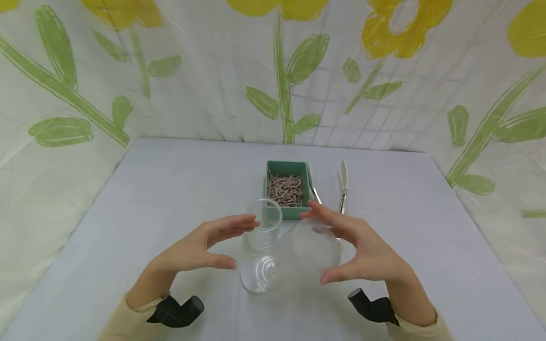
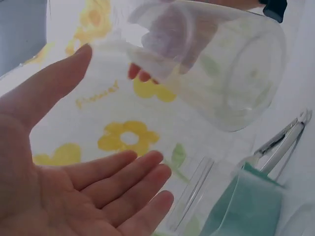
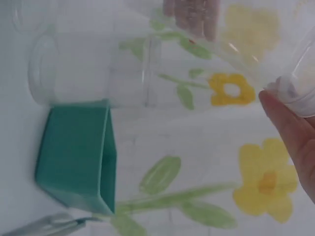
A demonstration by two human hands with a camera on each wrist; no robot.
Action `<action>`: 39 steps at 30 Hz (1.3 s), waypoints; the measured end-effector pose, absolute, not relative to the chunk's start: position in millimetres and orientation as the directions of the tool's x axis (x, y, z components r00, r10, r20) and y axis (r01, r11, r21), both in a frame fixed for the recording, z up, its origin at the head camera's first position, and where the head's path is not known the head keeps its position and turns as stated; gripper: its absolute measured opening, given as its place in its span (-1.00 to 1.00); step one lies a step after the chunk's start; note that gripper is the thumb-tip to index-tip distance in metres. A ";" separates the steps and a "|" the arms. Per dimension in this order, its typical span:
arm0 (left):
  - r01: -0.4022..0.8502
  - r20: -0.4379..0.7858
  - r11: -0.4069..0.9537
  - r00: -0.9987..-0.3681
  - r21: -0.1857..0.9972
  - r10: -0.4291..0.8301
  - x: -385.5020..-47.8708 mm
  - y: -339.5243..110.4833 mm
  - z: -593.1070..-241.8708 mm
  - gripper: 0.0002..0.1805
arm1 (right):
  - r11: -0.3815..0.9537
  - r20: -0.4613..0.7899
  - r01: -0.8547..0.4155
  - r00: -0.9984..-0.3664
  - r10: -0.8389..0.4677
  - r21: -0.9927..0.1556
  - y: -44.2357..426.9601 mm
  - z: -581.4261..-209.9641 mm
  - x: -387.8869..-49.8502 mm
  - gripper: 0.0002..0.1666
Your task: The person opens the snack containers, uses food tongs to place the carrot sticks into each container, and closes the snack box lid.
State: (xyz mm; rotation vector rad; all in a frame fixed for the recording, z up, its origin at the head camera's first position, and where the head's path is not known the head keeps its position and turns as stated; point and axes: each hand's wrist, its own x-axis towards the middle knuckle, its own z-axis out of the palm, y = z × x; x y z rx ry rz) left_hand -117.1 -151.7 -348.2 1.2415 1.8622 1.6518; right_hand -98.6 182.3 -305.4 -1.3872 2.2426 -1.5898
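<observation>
Your right hand (image 1: 362,248) has thumb and fingers curled around a clear jar (image 1: 304,253), tilted above the table (image 1: 179,184). Your left hand (image 1: 196,246), thumb spread wide from straight fingers, holds nothing. Near its fingertips, a clear cup (image 1: 263,240) stands upright in front of the green box (image 1: 290,214).

Yellow handwritten-style word (image 2: 97,94) is showing in left wrist view, apparently reading "Flower" and slanting upward to right. It is standing on white backdrop sheet (image 2: 81,125), above printed yellow blossom (image 2: 129,138). Near top right corner of right wrist view, faint yellow marks (image 3: 301,6) are appearing, too blurred for reading.
</observation>
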 end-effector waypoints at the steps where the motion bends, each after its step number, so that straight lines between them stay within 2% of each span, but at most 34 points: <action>1: 0.342 0.262 -0.066 -0.568 0.938 0.781 -115.1 -146.3 -347.8 -0.24 | -0.012 0.446 -0.616 -0.557 -0.700 -0.788 179.3 -306.3 -98.7 0.20; 4: 0.275 0.190 -0.031 -0.574 0.961 0.796 -109.7 -130.3 -348.7 -0.15 | -0.143 0.493 -0.590 -0.490 -0.719 -0.795 168.9 -309.4 -99.0 0.14; 6: 0.221 0.134 -0.011 -0.552 0.975 0.823 -106.9 -120.3 -350.2 -0.11 | -0.189 0.505 -0.572 -0.464 -0.728 -0.798 162.9 -312.0 -99.6 0.13; 11: 0.094 0.088 -0.052 -0.449 0.994 0.889 -103.6 -106.7 -356.4 -0.18 | -0.228 0.478 -0.508 -0.440 -0.760 -0.830 157.3 -318.3 -103.5 0.12; 13: 0.082 0.082 -0.050 -0.456 0.995 0.886 -101.8 -106.3 -356.7 -0.24 | -0.219 0.439 -0.463 -0.444 -0.781 -0.859 158.7 -320.6 -105.4 0.10; 15: 0.137 0.079 -0.009 -0.511 0.990 0.856 -99.3 -107.0 -356.4 -0.28 | -0.203 0.394 -0.408 -0.463 -0.794 -0.890 160.2 -322.9 -107.0 0.08; 17: 0.230 0.067 0.093 -0.605 0.969 0.794 -95.2 -107.0 -354.6 -0.29 | -0.174 0.342 -0.351 -0.504 -0.793 -0.920 161.7 -325.5 -107.9 0.04; 21: 0.365 0.062 0.422 -0.811 0.830 0.581 -83.0 -102.1 -352.4 -0.19 | -0.042 0.226 -0.281 -0.665 -0.712 -0.959 160.3 -330.1 -105.9 -0.07; 24: 0.364 0.107 0.617 -0.904 0.698 0.413 -73.8 -94.3 -352.6 -0.12 | 0.096 0.116 -0.221 -0.779 -0.616 -0.970 154.9 -332.5 -102.6 -0.10; 27: 0.349 0.170 0.710 -0.934 0.611 0.314 -67.8 -87.1 -353.3 -0.08 | 0.195 0.017 -0.145 -0.840 -0.542 -0.970 149.2 -333.7 -100.6 -0.10; 31: 0.361 0.226 0.740 -0.933 0.568 0.282 -65.0 -83.9 -355.0 -0.08 | 0.240 -0.061 -0.068 -0.867 -0.494 -0.968 146.0 -333.4 -99.6 -0.13; 34: 0.370 0.239 0.736 -0.929 0.568 0.283 -64.3 -85.3 -355.5 -0.08 | 0.238 -0.074 -0.050 -0.871 -0.486 -0.970 145.3 -332.8 -98.8 -0.15; 39: 0.397 0.261 0.708 -0.918 0.584 0.298 -65.9 -89.7 -355.6 -0.11 | 0.250 -0.043 -0.090 -0.876 -0.480 -0.964 144.0 -330.7 -96.4 -0.16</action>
